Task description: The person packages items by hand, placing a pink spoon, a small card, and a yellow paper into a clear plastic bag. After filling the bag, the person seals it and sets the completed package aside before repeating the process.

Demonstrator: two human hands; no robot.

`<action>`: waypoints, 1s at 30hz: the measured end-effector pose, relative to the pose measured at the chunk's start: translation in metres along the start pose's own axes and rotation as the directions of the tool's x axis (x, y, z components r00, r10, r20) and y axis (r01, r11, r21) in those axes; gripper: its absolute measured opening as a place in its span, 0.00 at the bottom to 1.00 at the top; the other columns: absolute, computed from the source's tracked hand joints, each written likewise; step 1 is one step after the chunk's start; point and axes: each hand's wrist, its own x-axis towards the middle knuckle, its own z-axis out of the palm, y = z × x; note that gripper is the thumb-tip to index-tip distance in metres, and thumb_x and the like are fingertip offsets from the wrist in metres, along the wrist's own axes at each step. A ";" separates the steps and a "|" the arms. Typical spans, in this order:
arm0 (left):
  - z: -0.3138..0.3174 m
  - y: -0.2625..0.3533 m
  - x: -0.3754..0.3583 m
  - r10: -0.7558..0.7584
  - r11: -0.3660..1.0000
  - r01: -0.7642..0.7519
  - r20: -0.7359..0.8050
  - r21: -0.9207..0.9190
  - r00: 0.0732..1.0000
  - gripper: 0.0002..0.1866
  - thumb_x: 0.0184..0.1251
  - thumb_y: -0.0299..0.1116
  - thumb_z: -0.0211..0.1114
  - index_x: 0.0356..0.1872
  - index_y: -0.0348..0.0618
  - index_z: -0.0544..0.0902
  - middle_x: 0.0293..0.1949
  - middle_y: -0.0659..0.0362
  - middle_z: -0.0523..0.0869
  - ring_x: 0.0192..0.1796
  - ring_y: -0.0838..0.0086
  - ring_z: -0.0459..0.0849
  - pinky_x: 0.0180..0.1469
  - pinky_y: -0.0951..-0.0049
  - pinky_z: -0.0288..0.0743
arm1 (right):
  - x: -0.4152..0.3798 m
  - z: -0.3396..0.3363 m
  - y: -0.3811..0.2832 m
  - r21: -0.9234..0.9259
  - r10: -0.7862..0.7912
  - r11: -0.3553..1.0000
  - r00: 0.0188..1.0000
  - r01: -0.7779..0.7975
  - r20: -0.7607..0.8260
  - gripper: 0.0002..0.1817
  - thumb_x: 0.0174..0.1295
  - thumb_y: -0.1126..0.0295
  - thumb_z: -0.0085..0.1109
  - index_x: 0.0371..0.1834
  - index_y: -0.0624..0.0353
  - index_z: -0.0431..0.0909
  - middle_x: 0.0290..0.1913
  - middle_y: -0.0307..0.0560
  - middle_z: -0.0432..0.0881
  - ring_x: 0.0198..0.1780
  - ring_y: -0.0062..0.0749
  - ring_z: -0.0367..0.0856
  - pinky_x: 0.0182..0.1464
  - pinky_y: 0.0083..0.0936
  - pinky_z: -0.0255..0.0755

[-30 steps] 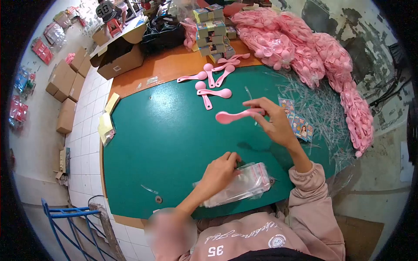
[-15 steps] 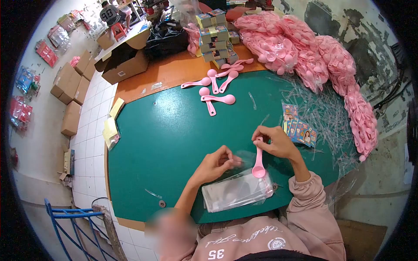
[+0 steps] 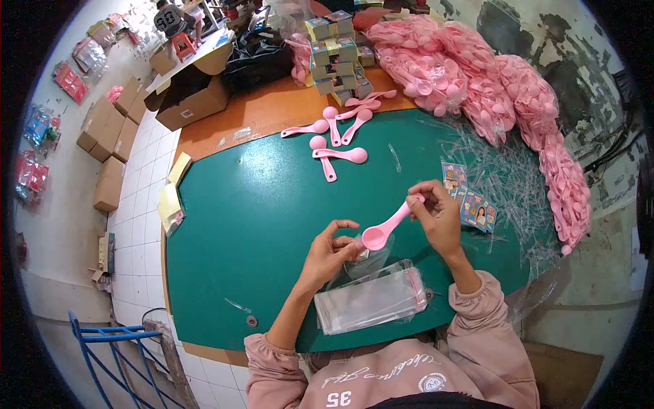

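Observation:
My right hand (image 3: 439, 221) pinches the handle end of a pink measuring spoon (image 3: 390, 227), whose bowl points left. The bowl is right by the fingertips of my left hand (image 3: 325, 253). Thumb and finger of that left hand grip a clear plastic bag (image 3: 373, 264), which hangs just under the spoon; its opening is hard to make out. Below both hands, a stack of clear plastic bags (image 3: 371, 300) lies on the green table (image 3: 231, 204). Printed cards (image 3: 478, 210) are fanned out beyond my right wrist.
Several loose pink spoons (image 3: 347, 155) lie at the table's far side. Bundled card stacks (image 3: 334, 51) stand behind them. Large bags of pink spoons (image 3: 470, 75) line the right edge, beside scattered clear strips (image 3: 504, 177). A person (image 3: 174, 20) sits at the far left.
My right hand has raised the spoon off the bag stack and turned it, so its bowl swings left to my left fingers. The clear bag at my left hand now shows less blurred.

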 end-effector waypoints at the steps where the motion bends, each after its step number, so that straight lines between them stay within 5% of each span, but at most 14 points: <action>1: 0.000 0.000 0.000 0.000 1.000 0.000 -0.001 0.000 1.000 0.16 0.62 0.25 0.58 0.50 0.37 0.68 0.33 0.54 0.84 0.34 0.79 0.81 0.36 0.80 0.75 | -0.001 0.002 0.000 -0.014 -0.020 1.000 1.000 0.020 0.001 0.07 0.57 0.74 0.58 0.36 0.64 0.74 0.28 0.38 0.77 0.29 0.16 0.75 0.30 0.14 0.70; 8: 0.010 0.010 -0.002 -0.043 0.999 0.043 -0.023 -0.001 0.999 0.15 0.65 0.25 0.53 0.53 0.34 0.71 0.37 0.56 0.82 0.36 0.81 0.80 0.37 0.81 0.76 | -0.004 0.004 -0.005 -0.263 -0.137 0.956 0.990 0.128 -0.016 0.08 0.55 0.74 0.59 0.37 0.64 0.75 0.28 0.41 0.79 0.31 0.18 0.77 0.33 0.16 0.72; 16: 0.007 0.004 -0.002 -0.071 0.997 0.071 -0.009 0.031 0.997 0.16 0.66 0.28 0.53 0.53 0.34 0.72 0.40 0.57 0.82 0.42 0.78 0.80 0.41 0.79 0.77 | -0.006 0.011 -0.003 -0.181 -0.089 0.979 0.996 0.090 0.013 0.09 0.53 0.74 0.61 0.37 0.64 0.74 0.26 0.42 0.79 0.30 0.18 0.78 0.32 0.16 0.72; 22: 0.022 0.008 -0.004 0.082 0.979 -0.089 -0.050 -0.183 0.995 0.16 0.67 0.32 0.53 0.52 0.35 0.74 0.39 0.59 0.82 0.38 0.83 0.77 0.42 0.83 0.72 | -0.011 0.020 -0.009 -0.156 0.002 0.988 0.985 0.025 0.170 0.14 0.51 0.73 0.63 0.38 0.62 0.69 0.25 0.43 0.80 0.28 0.19 0.79 0.30 0.16 0.72; 25: 0.008 0.010 -0.007 0.056 0.996 -0.058 0.028 0.061 0.998 0.17 0.68 0.36 0.51 0.50 0.35 0.75 0.39 0.58 0.82 0.39 0.81 0.78 0.44 0.80 0.72 | -0.008 0.015 -0.010 -0.106 0.002 0.994 0.992 0.012 0.127 0.14 0.52 0.73 0.63 0.36 0.62 0.68 0.25 0.45 0.80 0.29 0.20 0.80 0.30 0.17 0.72; 27: 0.004 0.015 -0.009 -0.143 0.974 0.102 0.199 0.202 0.970 0.18 0.69 0.38 0.49 0.49 0.32 0.76 0.40 0.57 0.82 0.40 0.80 0.78 0.46 0.79 0.71 | -0.008 0.014 -0.011 -0.127 -0.064 0.989 0.989 0.081 0.130 0.14 0.53 0.70 0.63 0.36 0.63 0.68 0.27 0.46 0.80 0.30 0.20 0.80 0.30 0.16 0.72; 30: 0.017 0.027 -0.014 -0.036 0.999 0.028 0.211 0.041 0.977 0.19 0.70 0.38 0.48 0.48 0.31 0.75 0.39 0.57 0.82 0.40 0.79 0.79 0.44 0.79 0.73 | -0.010 0.011 -0.021 -0.045 -0.030 0.998 0.970 0.042 0.241 0.14 0.55 0.66 0.62 0.37 0.64 0.71 0.29 0.47 0.80 0.34 0.24 0.80 0.34 0.19 0.72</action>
